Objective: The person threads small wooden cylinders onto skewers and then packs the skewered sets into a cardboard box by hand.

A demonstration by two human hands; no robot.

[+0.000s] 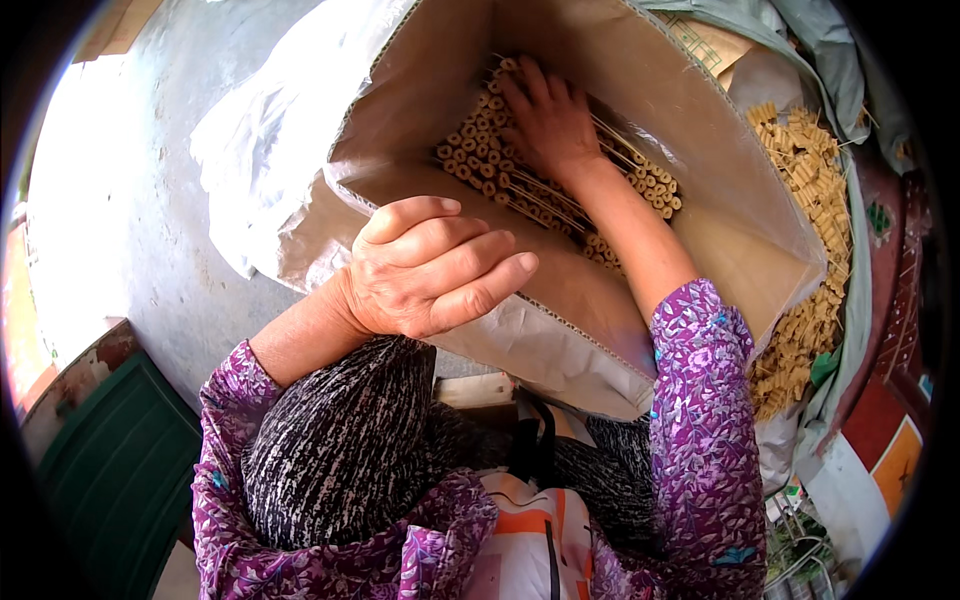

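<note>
An open cardboard box (600,315) tilts before me, its flaps raised. Inside lie many small tan ring-shaped pieces (476,154) packed side by side, with thin sticks (546,199) across and among them. My right hand (547,120) reaches deep into the box, fingers spread and palm down on the pieces at the far side. Nothing shows in its grasp, though the palm is hidden. Over the box's near left edge is my left hand (442,266), back up, fingers bent and close together. Its palm is hidden, so whether it holds anything cannot be seen.
White plastic sheeting (255,150) drapes the box's left side, over a grey concrete floor (172,247). To the right, a heap of tan ribbed pieces (806,187) lies on grey-green cloth (859,300). A dark green panel (112,450) stands at lower left, a metal wire rack (802,551) at lower right.
</note>
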